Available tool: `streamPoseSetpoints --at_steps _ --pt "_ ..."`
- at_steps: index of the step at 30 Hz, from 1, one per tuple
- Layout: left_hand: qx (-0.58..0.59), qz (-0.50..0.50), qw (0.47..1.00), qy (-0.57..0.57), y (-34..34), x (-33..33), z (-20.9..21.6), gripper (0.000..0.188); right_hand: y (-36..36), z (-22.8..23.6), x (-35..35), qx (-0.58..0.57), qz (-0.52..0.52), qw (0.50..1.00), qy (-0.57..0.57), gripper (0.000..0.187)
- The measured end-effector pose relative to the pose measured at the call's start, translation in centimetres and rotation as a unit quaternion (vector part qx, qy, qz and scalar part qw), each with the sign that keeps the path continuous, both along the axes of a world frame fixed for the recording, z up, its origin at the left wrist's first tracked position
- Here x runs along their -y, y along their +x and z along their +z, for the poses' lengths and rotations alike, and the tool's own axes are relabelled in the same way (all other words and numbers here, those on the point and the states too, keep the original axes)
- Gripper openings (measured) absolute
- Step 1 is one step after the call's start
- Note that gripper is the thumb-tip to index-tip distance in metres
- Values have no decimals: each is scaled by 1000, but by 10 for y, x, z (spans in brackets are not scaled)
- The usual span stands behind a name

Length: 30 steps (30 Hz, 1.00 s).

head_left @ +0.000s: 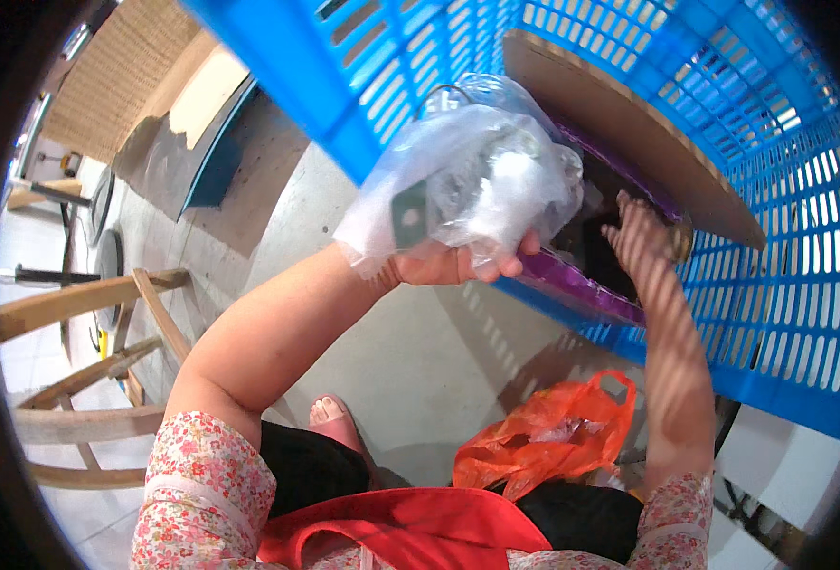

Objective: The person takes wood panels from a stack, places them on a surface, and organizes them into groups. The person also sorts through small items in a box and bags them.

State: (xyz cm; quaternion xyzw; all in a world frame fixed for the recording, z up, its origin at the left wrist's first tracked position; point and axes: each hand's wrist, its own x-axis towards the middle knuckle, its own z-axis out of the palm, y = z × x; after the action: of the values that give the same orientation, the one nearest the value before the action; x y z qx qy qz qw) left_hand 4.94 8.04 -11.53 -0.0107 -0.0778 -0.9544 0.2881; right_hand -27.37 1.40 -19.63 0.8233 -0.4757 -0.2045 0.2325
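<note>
My left hand (448, 263) is turned palm up with its fingers curled under a crumpled clear plastic bag (524, 180). Something whitish and a dark green patch show through the film, but I cannot make out what they are. My right hand (640, 236) reaches into a purple-edged box (586, 287) inside a large blue slatted plastic crate (771, 356). Its fingers are spread and hold nothing visible. The inside of the box is dark, and a small yellowish thing (683, 241) sits beside the hand, too hidden to name.
A brown cardboard sheet (629, 123) leans inside the crate behind the box. An orange plastic bag (543, 427) stands on the floor near my legs. At the left are a wooden frame (87, 415) and a woven panel (116, 66).
</note>
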Motion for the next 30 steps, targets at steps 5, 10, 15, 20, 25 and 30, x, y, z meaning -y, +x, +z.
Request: streamPoseSetpoints --at_steps 5,10,15,20,25,30 --pt "94 44 995 13 3 -16 4 65 78 143 -61 578 305 748 114 92" --pt "347 96 931 -65 -14 -24 31 74 104 138 -74 550 263 776 163 47" --pt "423 40 900 -95 1 -19 40 102 99 121 -86 789 -33 571 224 45" --pt "461 134 828 -291 -6 -26 26 93 98 123 -85 866 -61 404 289 55" --pt "432 178 839 -277 -17 -17 36 50 89 121 -82 903 -26 270 333 52" --pt "467 238 816 -243 -16 -16 39 19 79 121 -81 924 -44 244 291 49"
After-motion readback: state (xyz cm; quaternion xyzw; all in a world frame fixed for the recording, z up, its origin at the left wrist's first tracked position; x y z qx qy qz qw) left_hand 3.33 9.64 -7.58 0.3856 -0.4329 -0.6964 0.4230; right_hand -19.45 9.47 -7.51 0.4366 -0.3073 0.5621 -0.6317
